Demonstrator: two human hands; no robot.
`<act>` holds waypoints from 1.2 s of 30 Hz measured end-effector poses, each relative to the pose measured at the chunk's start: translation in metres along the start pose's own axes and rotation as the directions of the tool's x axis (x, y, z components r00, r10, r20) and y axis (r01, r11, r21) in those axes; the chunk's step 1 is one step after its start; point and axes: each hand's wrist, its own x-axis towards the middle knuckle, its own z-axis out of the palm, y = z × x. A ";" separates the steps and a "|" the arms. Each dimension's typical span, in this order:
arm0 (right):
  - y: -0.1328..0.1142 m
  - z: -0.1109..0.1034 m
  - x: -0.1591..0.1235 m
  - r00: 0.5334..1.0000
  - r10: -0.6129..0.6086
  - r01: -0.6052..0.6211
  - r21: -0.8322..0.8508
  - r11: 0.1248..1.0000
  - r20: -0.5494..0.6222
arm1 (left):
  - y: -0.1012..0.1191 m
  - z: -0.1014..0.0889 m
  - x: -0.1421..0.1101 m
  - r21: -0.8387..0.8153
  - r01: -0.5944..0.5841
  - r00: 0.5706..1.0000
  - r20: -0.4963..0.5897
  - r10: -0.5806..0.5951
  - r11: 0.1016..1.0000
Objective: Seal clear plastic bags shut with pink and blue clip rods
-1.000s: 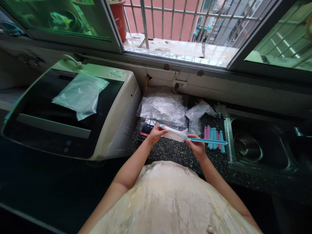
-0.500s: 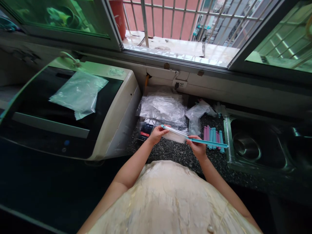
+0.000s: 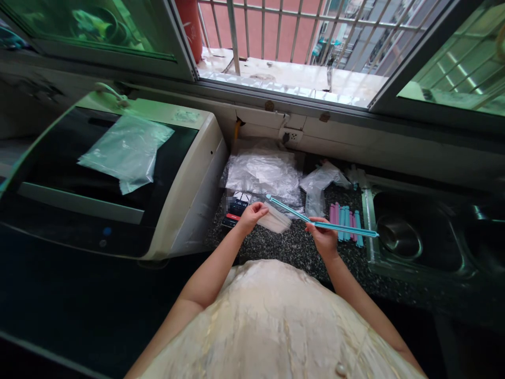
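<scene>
Phone (image 3: 234,211) with digits (image 3: 240,203) "06:08"; to its right, clear bag (image 3: 275,218) pinched in left hand (image 3: 251,217), blue clip (image 3: 345,229) clamped in right hand (image 3: 324,241).

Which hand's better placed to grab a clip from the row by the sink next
Probably the right hand: it is beside the clip row, though it holds an opened blue clip. The left hand is farther away, pinching some translucent plastic.

The counter (image 3: 268,250) looks like speckled stone, the sink (image 3: 367,202) set into it shiny metal. Toward the counter's back left corner, the pile (image 3: 262,171) is crinkled, glossy plastic; the bag (image 3: 272,219) nearer the front edge, translucent film. The blue clip (image 3: 343,228) looks smooth plastic; the shirt (image 3: 272,321), creased cloth.
</scene>
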 end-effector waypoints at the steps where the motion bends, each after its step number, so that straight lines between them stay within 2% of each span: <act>1: -0.001 0.000 0.000 1.000 0.000 0.000 0.005 1.000 -0.006 | -0.002 0.000 0.000 0.001 -0.003 1.000 -0.009 0.003 1.000; 5: -0.009 -0.001 0.000 1.000 -0.014 0.013 -0.010 1.000 -0.025 | -0.014 0.005 0.002 0.014 0.010 0.998 -0.064 -0.009 1.000; 10: -0.013 0.000 -0.003 0.999 -0.031 0.029 -0.045 0.999 -0.034 | -0.023 0.018 0.002 0.005 -0.060 0.991 -0.119 0.061 0.998; 16: -0.005 0.001 -0.007 0.999 -0.045 0.043 -0.084 0.996 -0.019 | -0.014 0.029 0.000 -0.040 -0.082 0.984 -0.162 0.075 0.996; 20: 0.003 0.001 -0.009 0.999 -0.039 0.038 -0.093 0.995 -0.014 | -0.006 0.033 -0.001 -0.097 -0.039 0.985 -0.172 0.022 0.995; 25: 0.010 0.002 -0.011 0.999 -0.048 0.048 -0.085 0.995 -0.002 | -0.003 0.035 -0.002 -0.169 -0.007 0.991 -0.133 -0.016 0.986; 30: 0.013 0.003 -0.013 0.996 -0.091 0.092 -0.121 0.988 0.017 | 0.001 0.034 -0.002 -0.133 -0.018 0.987 -0.158 -0.003 0.991; 36: 0.010 0.003 -0.017 0.993 -0.104 0.110 -0.161 0.981 0.048 | -0.002 0.035 0.002 -0.118 0.023 0.978 -0.204 -0.047 0.993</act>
